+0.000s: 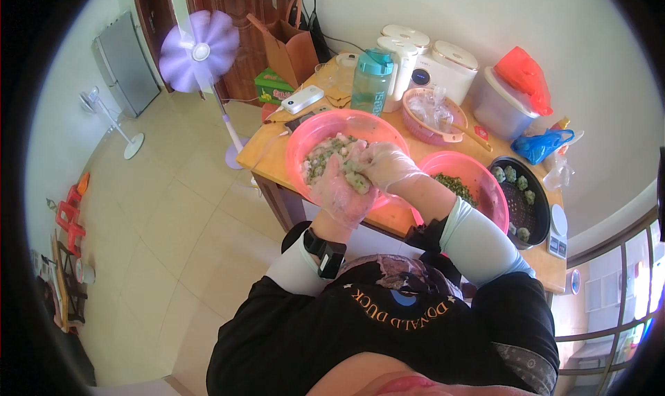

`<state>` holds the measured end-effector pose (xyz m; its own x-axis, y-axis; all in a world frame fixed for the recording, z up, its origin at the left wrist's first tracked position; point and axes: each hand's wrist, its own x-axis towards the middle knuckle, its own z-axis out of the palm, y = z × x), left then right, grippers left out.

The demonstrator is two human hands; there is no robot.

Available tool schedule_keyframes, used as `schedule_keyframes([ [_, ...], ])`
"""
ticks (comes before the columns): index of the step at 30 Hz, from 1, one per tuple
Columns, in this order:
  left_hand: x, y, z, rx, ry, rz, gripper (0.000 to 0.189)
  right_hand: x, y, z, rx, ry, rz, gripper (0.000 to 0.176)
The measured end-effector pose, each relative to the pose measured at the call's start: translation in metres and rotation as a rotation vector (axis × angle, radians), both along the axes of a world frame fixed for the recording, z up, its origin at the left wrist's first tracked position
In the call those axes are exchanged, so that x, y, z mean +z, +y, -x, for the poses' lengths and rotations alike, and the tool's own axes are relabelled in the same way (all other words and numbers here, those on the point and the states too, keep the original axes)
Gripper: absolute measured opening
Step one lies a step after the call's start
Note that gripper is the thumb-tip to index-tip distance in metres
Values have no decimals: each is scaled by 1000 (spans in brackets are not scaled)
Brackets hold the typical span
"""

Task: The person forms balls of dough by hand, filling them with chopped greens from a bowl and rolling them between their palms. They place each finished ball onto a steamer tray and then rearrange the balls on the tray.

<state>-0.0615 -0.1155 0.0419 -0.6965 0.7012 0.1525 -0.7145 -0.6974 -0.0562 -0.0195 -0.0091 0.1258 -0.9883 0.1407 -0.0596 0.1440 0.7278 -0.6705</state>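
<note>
My left hand [342,194], in a clear plastic glove, is curled around a pale lump of mixture flecked with green [358,182]. Fingers of my right hand [389,166], gloved the same way, are bent in against that lump from the other side. Both hands are over the near rim of a pink basin [299,134], which holds a chunky white and green mixture [320,158]. To the right, another pink basin [493,194] contains chopped greens [456,187], partly hidden by my right forearm. Several similar green-flecked lumps [521,182] sit in a round dark perforated pan [544,209].
A teal bottle [372,84], white appliances [443,70] and a pink bowl [421,128] with plastic bags stand behind the basins. A kitchen scale [557,233] lies at the right edge of the wooden table [554,275]. A purple fan [201,51] stands left.
</note>
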Motion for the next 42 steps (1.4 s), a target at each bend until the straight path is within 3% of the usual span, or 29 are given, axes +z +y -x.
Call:
schedule_keyframes([
  [5, 5, -2, 0, -12, -26, 74, 49, 2, -3, 1, -32, -80, -61, 38],
  [8, 6, -3, 1, -1, -13, 89, 47, -19, 5, 9, -41, 159, -16, 24],
  [10, 3, -2, 5, -20, -35, 63, 46, -3, -3, 8, -87, -92, -120, 38],
  [11, 0, 0, 5, -18, -34, 60, 46, -1, -3, 6, -85, -91, -123, 38],
  [13, -8, 4, 5, 95, 103, 152, 43, 1, -3, 2, -51, -39, -4, 36],
  [17, -9, 6, 2, 263, 307, 291, 39, 2, -2, 5, -16, -48, -80, 36],
  [19, 9, -2, -1, 9, -26, 147, 38, 5, -3, 8, 14, -115, -242, 29],
  [20, 2, 0, 1, 7, -25, 146, 38, 3, -3, 9, 12, -114, -242, 29],
  [22, -7, 4, 5, 218, 399, 333, 38, 0, -4, 11, -80, -97, -142, 24],
  [23, -11, 4, 6, 218, 399, 331, 38, 0, -5, 11, -79, -96, -144, 24],
  [25, 1, -2, 4, -24, 33, 89, 37, 5, -8, 10, -108, -117, -115, 22],
  [29, -4, 2, 3, 31, 75, 116, 37, -5, -1, 15, -43, -93, -99, 22],
  [31, -3, 0, 2, 95, 164, 205, 38, -21, 11, 34, 276, -196, -891, 26],
  [32, -1, -2, -1, 95, 165, 206, 38, -23, 17, 41, 276, -195, -890, 26],
  [34, 11, -9, -6, 855, 1183, 932, 39, -14, 22, 47, 467, -246, -997, 34],
  [35, 11, -9, -6, 862, 1181, 935, 39, -11, 24, 45, 472, -242, -999, 34],
  [37, 13, -10, -4, 574, 710, 587, 40, 16, 16, 32, 287, -155, -340, 32],
  [40, 14, -10, -2, 117, 19, 58, 57, 15, 24, 39, 336, -131, -494, 32],
  [41, 11, -9, -1, 116, 19, 58, 57, 4, 31, 43, 335, -132, -494, 32],
  [42, 5, -9, 0, 172, 163, 75, 56, -2, 31, 45, 468, 81, -765, 31],
])
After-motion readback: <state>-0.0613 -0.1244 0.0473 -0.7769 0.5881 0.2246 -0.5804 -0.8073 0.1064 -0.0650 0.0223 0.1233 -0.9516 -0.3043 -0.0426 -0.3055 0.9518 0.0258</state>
